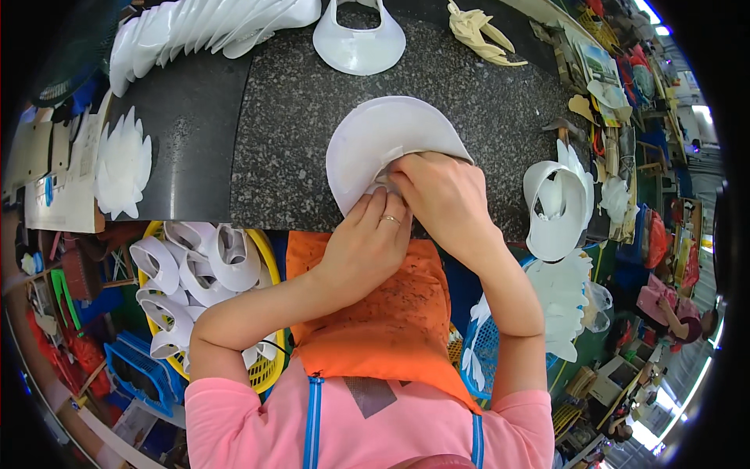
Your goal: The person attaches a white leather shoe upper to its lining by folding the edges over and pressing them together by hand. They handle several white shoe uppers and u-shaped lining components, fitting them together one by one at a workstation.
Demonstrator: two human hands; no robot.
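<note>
A white visor [383,129] with a broad curved brim lies at the front of the dark speckled table, its brim pointing away from me. My left hand [369,244], with a ring on one finger, pinches the visor's inner band at the near side. Close against it, my right hand [447,202] is closed on the inner edge, fingers bent inward and down. Both hands meet at one spot on the band, and the right fingertips are partly hidden there.
Another white visor [359,48] sits at the table's far side, left of pale yellow strips [480,33]. A stack of white visors [211,31] lies far left. One more visor [553,211] is at right. A yellow basket [275,273] of visors stands left of my orange apron [383,313].
</note>
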